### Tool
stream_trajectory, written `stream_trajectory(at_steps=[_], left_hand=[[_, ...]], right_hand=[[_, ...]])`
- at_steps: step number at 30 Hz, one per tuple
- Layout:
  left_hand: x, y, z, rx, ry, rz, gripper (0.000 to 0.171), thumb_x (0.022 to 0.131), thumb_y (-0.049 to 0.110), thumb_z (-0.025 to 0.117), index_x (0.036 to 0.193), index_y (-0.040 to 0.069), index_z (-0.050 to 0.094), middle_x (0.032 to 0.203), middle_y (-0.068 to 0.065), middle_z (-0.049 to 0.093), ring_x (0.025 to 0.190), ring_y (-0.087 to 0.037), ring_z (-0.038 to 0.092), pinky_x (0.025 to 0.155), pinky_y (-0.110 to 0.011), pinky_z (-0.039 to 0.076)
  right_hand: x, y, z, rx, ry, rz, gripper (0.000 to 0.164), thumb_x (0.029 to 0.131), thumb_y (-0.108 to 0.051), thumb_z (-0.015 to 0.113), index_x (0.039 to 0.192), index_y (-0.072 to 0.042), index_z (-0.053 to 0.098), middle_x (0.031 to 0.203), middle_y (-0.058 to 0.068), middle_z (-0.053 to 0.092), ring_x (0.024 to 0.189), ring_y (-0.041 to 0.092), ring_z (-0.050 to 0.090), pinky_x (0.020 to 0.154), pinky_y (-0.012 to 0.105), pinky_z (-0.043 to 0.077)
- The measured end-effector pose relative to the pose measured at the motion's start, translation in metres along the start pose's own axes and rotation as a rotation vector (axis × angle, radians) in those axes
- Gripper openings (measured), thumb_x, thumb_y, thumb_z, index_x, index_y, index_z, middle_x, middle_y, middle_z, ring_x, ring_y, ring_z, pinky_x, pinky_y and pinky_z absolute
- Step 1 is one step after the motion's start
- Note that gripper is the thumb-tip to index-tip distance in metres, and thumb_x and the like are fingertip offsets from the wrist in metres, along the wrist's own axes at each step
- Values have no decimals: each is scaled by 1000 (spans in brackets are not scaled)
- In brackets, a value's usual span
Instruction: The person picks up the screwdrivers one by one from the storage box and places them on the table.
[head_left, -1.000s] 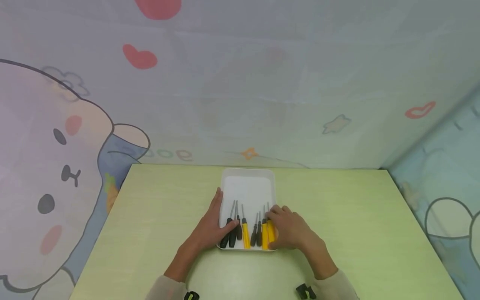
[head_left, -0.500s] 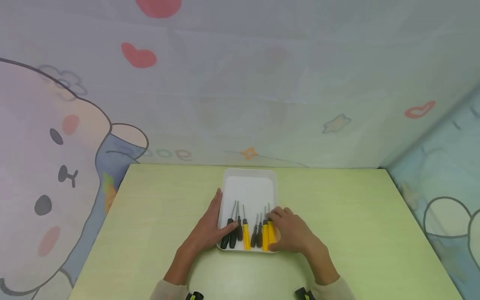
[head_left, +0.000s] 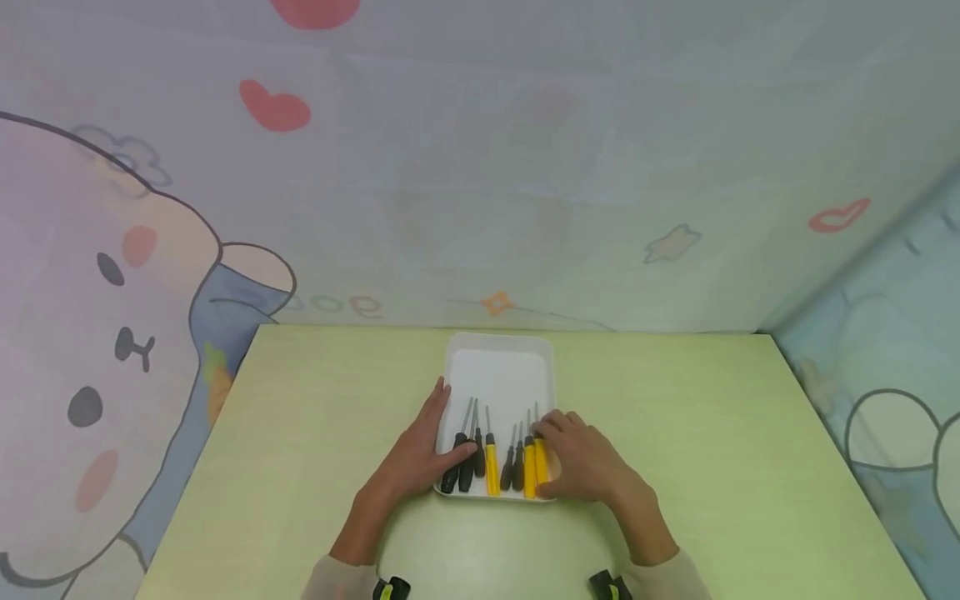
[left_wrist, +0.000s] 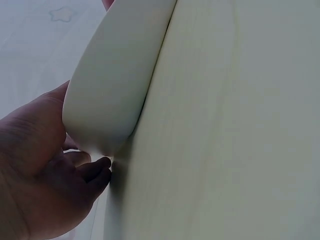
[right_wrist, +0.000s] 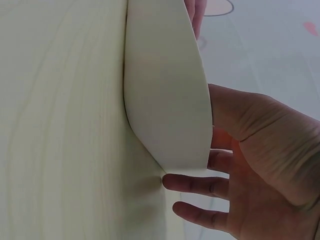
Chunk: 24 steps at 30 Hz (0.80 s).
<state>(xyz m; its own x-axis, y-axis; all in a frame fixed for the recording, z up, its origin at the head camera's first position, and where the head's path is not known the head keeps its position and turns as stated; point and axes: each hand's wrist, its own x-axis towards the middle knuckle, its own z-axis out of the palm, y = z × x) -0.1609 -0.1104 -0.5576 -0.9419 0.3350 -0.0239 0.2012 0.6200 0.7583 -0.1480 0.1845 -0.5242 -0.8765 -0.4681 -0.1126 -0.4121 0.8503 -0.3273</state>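
A white tray [head_left: 498, 371] sits on the green table, and several screwdrivers lie side by side at its near end. Some have black handles [head_left: 459, 468], others yellow handles [head_left: 491, 467]. My left hand [head_left: 420, 457] grips the tray's near left corner, thumb over the rim by the black handles. My right hand [head_left: 588, 462] grips the near right corner, thumb beside a yellow handle [head_left: 540, 462]. In the left wrist view, the fingers [left_wrist: 92, 172] curl under the tray's wall [left_wrist: 120, 75]. The right wrist view shows fingers [right_wrist: 195, 185] under the tray's wall [right_wrist: 165, 90].
The green table [head_left: 712, 433] spreads wide on both sides of the tray. Cartoon-printed walls [head_left: 112, 333] stand close behind it and at the right [head_left: 885, 400]. Wrist-worn devices [head_left: 390, 590] show at the bottom edge.
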Motion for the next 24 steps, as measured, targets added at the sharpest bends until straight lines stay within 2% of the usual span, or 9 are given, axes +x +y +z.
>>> stream_trajectory(at_steps=[8,15,24], left_hand=[[2,3,-2,24,-5,-4,108,96,53,75,171,9,11,179,-5,3,160,-34,22,122,-57,32],[1,4,-2,16,2,9,110,95,52,76,170,5,10,179,-8,3,159,-38,24,119,-59,35],[1,3,2,24,15,7,109,96,51,76,170,5,10,179,-8,3,157,-39,29,116,-59,39]], right_hand=[[1,2,-4,10,16,-7,82,72,-40,95,139,-5,64,137,9,60,115,27,54,94,47,52],[0,8,-5,66,59,-5,86,73,-38,95,143,-3,61,143,9,58,122,28,54,105,47,50],[-4,6,-12,105,96,-32,88,73,-40,96,145,-3,60,144,9,57,123,28,54,105,49,50]])
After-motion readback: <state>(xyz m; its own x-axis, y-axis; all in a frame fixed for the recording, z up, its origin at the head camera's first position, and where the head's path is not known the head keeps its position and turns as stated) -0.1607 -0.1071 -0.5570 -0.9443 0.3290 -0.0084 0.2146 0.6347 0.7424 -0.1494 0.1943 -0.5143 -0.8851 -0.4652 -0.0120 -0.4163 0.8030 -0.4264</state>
